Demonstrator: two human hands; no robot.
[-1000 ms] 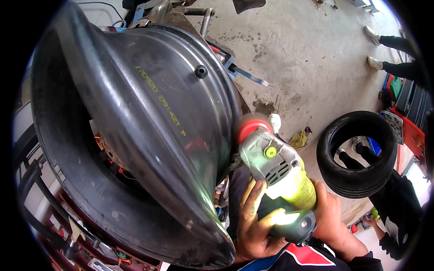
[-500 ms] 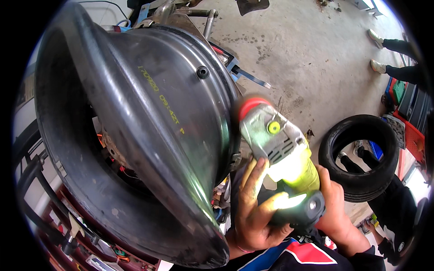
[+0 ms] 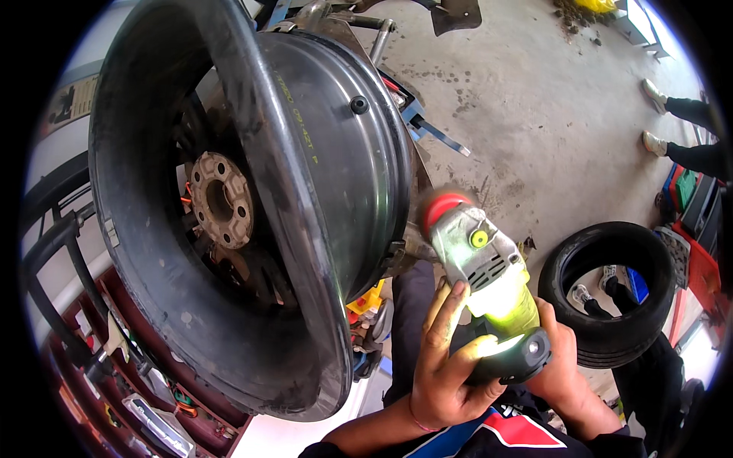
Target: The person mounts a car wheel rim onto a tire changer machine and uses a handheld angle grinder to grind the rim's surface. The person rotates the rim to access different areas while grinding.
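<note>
A yellow and silver angle grinder (image 3: 489, 259) is held in both my hands, right of the wheel rim. Its red disc (image 3: 447, 208) is blurred and sits apart from the rim's edge. My left hand (image 3: 443, 374) has fingers bent around a black cylinder (image 3: 511, 357) and against the grinder's body; whether the cylinder belongs to the tool I cannot tell. My right hand (image 3: 561, 351) wraps the yellow body from the other side. The large dark wheel rim (image 3: 343, 168) stands tilted, with a rusty hub (image 3: 223, 200) inside and a black valve (image 3: 359, 104) on its barrel.
A tyre (image 3: 561, 259) stands at the right beside another person's legs (image 3: 691, 112). A dark red tool shelf (image 3: 107, 298) and black tubular frame (image 3: 53, 183) are at the left. A blue-handled lever (image 3: 439, 135) juts out behind the rim.
The view has shifted, showing more of the rim's inside and its hub. The grinder and my hands appear slightly lower and further right, with a wider gap from the rim. My grip looks the same.
</note>
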